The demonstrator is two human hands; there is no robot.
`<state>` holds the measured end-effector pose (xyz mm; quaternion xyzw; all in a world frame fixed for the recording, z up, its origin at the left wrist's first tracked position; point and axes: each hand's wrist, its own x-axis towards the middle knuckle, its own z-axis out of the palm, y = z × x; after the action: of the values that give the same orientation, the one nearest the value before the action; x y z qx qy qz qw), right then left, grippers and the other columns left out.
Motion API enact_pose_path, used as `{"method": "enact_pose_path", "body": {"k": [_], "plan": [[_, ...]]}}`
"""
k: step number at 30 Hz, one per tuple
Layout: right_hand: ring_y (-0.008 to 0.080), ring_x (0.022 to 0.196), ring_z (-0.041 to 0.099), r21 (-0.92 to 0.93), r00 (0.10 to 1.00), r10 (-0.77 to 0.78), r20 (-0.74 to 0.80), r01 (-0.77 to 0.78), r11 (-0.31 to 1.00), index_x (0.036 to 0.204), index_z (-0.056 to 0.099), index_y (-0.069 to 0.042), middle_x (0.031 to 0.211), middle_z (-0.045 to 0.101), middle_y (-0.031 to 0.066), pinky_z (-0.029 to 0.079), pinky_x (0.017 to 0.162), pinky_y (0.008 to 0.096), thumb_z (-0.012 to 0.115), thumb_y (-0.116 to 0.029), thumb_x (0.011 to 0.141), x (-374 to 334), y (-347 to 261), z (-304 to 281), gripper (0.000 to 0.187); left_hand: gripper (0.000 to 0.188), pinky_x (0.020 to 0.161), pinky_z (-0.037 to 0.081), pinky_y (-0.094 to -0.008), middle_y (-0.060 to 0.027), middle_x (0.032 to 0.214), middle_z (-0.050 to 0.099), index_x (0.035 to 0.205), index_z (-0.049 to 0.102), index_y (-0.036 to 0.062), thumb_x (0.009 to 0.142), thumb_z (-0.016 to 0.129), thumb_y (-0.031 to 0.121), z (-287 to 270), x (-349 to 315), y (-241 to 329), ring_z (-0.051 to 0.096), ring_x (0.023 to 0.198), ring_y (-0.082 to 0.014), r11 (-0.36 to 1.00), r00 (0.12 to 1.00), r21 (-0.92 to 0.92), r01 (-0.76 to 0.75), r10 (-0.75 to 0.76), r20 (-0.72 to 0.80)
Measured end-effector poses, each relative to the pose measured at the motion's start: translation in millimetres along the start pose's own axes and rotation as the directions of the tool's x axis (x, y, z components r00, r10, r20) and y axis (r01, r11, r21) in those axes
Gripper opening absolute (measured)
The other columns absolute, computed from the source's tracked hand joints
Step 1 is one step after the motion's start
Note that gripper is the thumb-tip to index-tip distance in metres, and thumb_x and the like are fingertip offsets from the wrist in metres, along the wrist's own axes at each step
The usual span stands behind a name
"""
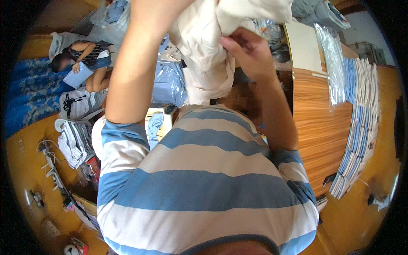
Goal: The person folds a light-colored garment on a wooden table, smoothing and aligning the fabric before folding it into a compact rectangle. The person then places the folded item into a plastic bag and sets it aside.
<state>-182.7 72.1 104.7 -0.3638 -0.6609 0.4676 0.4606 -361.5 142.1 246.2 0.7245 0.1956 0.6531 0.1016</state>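
A cream cloth garment [204,51] hangs in loose folds before my chest, its upper part running out at the top edge. Beside its right side is my right hand [253,53], with the thumb against the cloth and the fingers curled in by a fold. My left hand [161,10] is raised at the top edge, next to the garment's upper left. Its fingers are cut off by the frame, so their grip is hidden. Below and left of the garment lies a blue shirt in clear plastic [168,83].
To the right stands a wood-grain table [318,127] with long rows of folded shirts [357,127], a clear plastic bag [332,68] and a beige board [302,46]. Striped folded garments [74,144] sit at the left. Farther back, a seated person [91,57] holds pale blue cloth [78,77].
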Motion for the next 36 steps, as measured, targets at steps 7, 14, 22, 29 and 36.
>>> {"method": "enact_pose_path", "body": {"k": [7,14,22,29,36], "plan": [[0.0105,0.101,0.053,0.141,0.935,-0.202,-0.29,0.251,0.958,0.108,0.062,-0.002,0.109,0.063,0.0054,0.044,0.092,0.0277,0.051,-0.02,0.111,-1.7,-10.0,-5.9,0.022,0.032,0.081,0.049,-0.0226,0.0014,0.099,0.07,0.12,0.07,-0.0044,0.109,0.057,0.023,-80.2,-48.5,17.6,0.06,0.086,-0.005,0.762,0.773,0.133,0.634,-0.62,-0.132],[0.0139,0.092,0.056,-0.223,0.971,-0.226,-0.08,0.204,0.953,0.107,0.06,-0.002,0.097,0.062,0.0065,0.046,0.085,0.0284,0.049,-0.024,0.111,1.0,-48.5,-1.9,0.025,0.03,0.09,0.05,-0.0286,-0.0079,0.12,0.064,0.106,0.075,-0.0034,0.097,0.076,0.025,-160.3,-96.3,31.0,0.063,0.104,-0.015,0.736,0.859,0.485,0.471,-0.507,-0.065],[0.0301,0.078,0.069,-0.021,0.658,-0.266,0.704,0.393,0.919,0.103,0.064,-0.008,0.092,0.067,0.0066,0.056,0.064,0.0401,0.069,-0.02,0.096,-51.7,-104.9,20.1,0.015,0.076,0.09,0.058,-0.0395,-0.0171,0.134,0.057,0.13,0.049,0.0044,0.072,0.094,0.024,-142.7,-102.4,93.7,0.067,0.104,-0.0227,0.928,0.933,-0.123,0.351,-0.358,-0.038],[0.036,0.069,0.066,-0.091,0.411,0.099,0.906,-0.04,0.995,0.095,0.066,-0.005,0.082,0.065,0.0158,0.049,0.059,0.0432,0.067,-0.019,0.099,-78.7,-131.7,18.0,0.014,0.036,0.074,0.055,-0.0377,-0.0117,0.085,0.068,0.113,0.066,0.0061,0.089,0.078,0.031,-134.8,-174.8,104.0,0.07,0.082,-0.0254,0.622,0.021,0.2,0.757,-0.329,0.944],[0.0376,0.075,0.068,-0.217,0.383,0.244,0.891,-0.113,0.97,0.105,0.067,-0.006,0.086,0.067,0.0199,0.053,0.067,0.0459,0.055,-0.024,0.107,-79.9,-130.4,32.9,0.022,0.025,0.089,0.055,-0.0503,-0.0152,0.11,0.069,0.115,0.073,0.014,0.098,0.067,0.031,-38.3,-235.7,98.7,0.067,0.109,-0.0318,0.394,0.417,-0.208,0.895,-0.575,0.704]]}}
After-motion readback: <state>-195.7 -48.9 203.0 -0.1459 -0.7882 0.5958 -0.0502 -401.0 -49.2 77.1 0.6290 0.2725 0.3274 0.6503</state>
